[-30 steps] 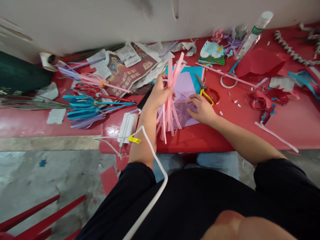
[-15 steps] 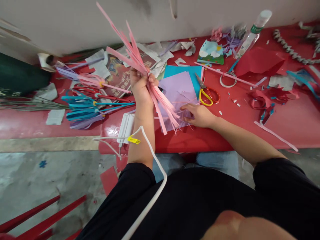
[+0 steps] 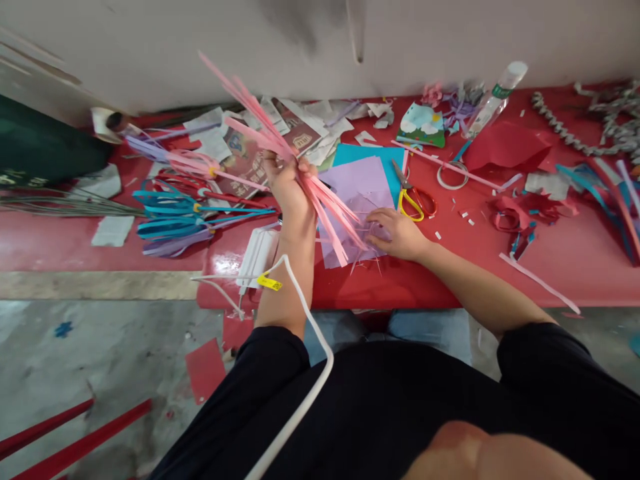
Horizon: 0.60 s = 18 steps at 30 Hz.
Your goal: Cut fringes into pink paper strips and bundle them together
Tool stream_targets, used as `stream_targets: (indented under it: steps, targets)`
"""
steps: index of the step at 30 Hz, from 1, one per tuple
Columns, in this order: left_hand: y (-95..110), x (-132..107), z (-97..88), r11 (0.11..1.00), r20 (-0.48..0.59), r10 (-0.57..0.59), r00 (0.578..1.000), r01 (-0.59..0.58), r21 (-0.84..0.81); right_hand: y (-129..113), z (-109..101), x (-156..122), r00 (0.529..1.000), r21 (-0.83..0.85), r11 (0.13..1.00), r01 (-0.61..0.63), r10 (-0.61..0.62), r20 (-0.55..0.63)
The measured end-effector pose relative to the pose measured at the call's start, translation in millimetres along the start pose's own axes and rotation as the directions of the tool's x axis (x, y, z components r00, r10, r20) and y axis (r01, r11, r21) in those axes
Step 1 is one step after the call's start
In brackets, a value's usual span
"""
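Note:
My left hand [image 3: 291, 185] is closed around the middle of a bundle of pink paper strips [image 3: 327, 207], whose ends fan out above and below the fist. To its right, my right hand [image 3: 397, 233] is over a sheet of purple paper [image 3: 353, 180], fingers apart and slightly curled. Thin scraps lie on the purple sheet near those fingertips; whether they touch is unclear. Under the purple sheet shows blue paper [image 3: 345, 153]. Scissors [image 3: 413, 195] with yellow and red handles rest at the sheets' right edge.
Blue and purple looped strips [image 3: 173, 213] lie left on the red table [image 3: 465, 260]. A tape roll [image 3: 453, 175], a plastic bottle [image 3: 495, 103] and red paper [image 3: 515, 147] are at the right. A white cable [image 3: 320, 340] hangs before my body. A white power strip [image 3: 257, 257] sits beside my left forearm.
The view has tilted up a little, so the table sits lower. My left hand still grips the pink strips, and my right hand stays over the purple paper.

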<state>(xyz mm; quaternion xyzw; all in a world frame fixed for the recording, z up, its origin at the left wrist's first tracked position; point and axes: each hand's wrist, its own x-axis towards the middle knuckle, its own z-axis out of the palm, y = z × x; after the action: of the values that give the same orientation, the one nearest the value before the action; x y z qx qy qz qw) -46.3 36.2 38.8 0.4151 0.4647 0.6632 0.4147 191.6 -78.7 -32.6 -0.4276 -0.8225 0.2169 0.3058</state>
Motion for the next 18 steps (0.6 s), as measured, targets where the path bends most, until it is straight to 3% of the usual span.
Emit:
stream_targets:
  steps: [4,8,12,18]
  targets:
    - [-8.4,12.7,-11.3,0.974,-0.028,0.055,0.998,-0.047,0.219,4.3,3.8,0.3,0.989,0.007,0.993,-0.115,0.114,0.097]
    - [-12.3,33.4,-27.5,0.99,-0.136,0.109,0.985,-0.095,0.1,8.2,2.7,1.6,0.982,-0.153,0.985,-0.078,0.102,0.156]
    - [-13.1,37.5,-31.5,0.988,-0.13,0.089,0.987,-0.071,0.14,8.4,0.7,4.9,0.997,-0.185,0.982,-0.05,0.059,0.046]
    - [-18.0,27.9,-22.4,0.998,-0.095,0.058,0.994,-0.059,-0.002,2.0,-0.6,8.0,0.982,0.051,0.996,0.069,-0.059,-0.181]
